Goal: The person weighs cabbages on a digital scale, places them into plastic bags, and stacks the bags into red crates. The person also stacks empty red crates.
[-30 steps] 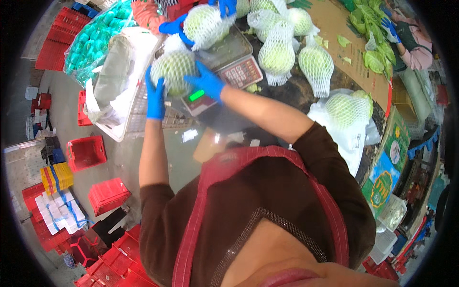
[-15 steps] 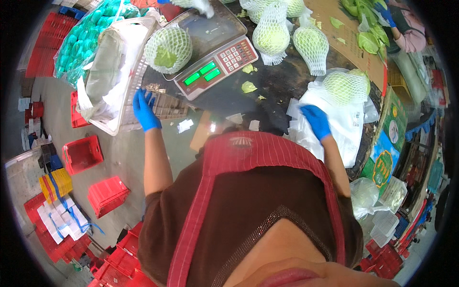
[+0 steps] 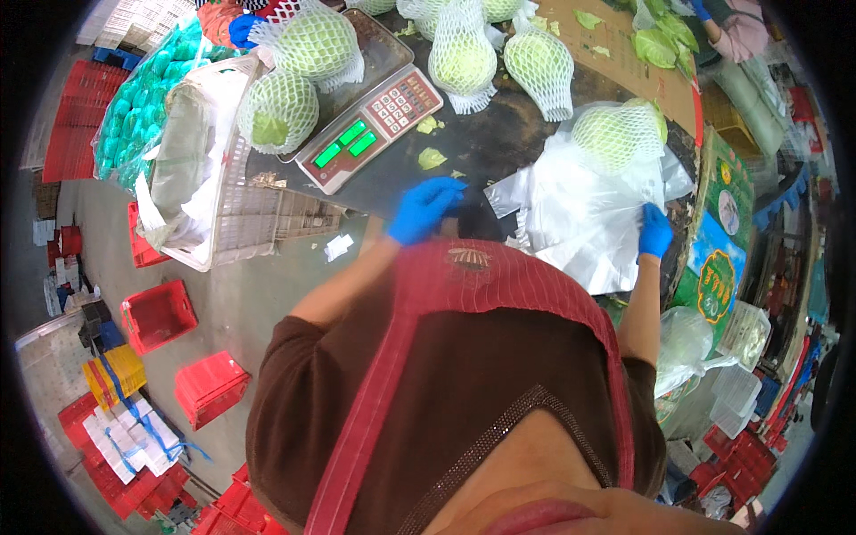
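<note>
A stack of clear plastic bags (image 3: 571,214) lies at the table's right front, with a pale green cabbage (image 3: 615,138) in a white foam net on its far end. At the stack's right edge, my right hand (image 3: 654,234), gloved in blue, is closed on a plastic bag's edge. My left hand (image 3: 424,211), also blue-gloved, hovers over the table's front edge, left of the bags. Its fingers stretch to the right and hold nothing. Beyond it stands a weighing scale (image 3: 328,178) with a lit green display. A netted cabbage (image 3: 278,113) sits at its left side.
A co-worker's blue-gloved hand (image 3: 244,32) touches another netted cabbage (image 3: 316,45) above the scale. White basket (image 3: 214,241) at left; more netted cabbages (image 3: 462,64) at the back. A second person's sleeve (image 3: 742,37) shows far right. Red crates (image 3: 211,388) stand on the floor.
My left hand has swung right, from beside the white basket toward the bags. My right hand has shifted to the bags' right edge. A netted cabbage has come in above the scale.
</note>
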Demonstrator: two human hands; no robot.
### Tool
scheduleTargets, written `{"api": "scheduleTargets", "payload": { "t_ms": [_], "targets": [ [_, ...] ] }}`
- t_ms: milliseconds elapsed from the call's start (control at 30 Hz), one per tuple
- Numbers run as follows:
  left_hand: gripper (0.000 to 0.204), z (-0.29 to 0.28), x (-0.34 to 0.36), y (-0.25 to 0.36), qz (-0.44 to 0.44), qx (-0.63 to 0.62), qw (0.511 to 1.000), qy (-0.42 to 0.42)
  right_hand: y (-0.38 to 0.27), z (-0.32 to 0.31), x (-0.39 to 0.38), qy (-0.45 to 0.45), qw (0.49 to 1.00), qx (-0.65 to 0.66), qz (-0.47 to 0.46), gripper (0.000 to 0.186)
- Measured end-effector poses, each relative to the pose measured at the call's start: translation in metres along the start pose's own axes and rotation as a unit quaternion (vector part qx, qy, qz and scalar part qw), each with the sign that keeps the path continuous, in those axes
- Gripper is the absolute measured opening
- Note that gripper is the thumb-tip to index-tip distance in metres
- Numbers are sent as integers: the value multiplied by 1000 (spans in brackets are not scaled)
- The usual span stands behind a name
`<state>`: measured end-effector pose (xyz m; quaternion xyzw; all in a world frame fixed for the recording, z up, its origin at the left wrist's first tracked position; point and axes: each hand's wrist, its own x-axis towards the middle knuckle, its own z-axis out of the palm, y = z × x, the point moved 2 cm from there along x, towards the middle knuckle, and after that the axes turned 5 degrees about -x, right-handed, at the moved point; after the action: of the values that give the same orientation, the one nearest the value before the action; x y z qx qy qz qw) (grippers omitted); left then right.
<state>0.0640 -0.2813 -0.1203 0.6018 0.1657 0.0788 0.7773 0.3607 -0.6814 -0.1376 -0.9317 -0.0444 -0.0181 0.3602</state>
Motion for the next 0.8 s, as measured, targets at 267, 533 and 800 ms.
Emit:
{"api": "scheduleTargets", "payload": {
  "t_ms": [267, 533, 800],
  "targets": [
    [42, 109, 79, 70, 47, -1, 967, -249, -224, -138, -48, 197, 926, 225, -232, 19],
    [66, 122, 100, 145, 201, -263, 914, -233, -273, -113, -70, 215, 876, 211, -377, 24],
    [64, 105, 46, 94, 86, -336, 915, -207, -243, -44, -52, 105, 936, 93, -322, 22]
  ]
}}
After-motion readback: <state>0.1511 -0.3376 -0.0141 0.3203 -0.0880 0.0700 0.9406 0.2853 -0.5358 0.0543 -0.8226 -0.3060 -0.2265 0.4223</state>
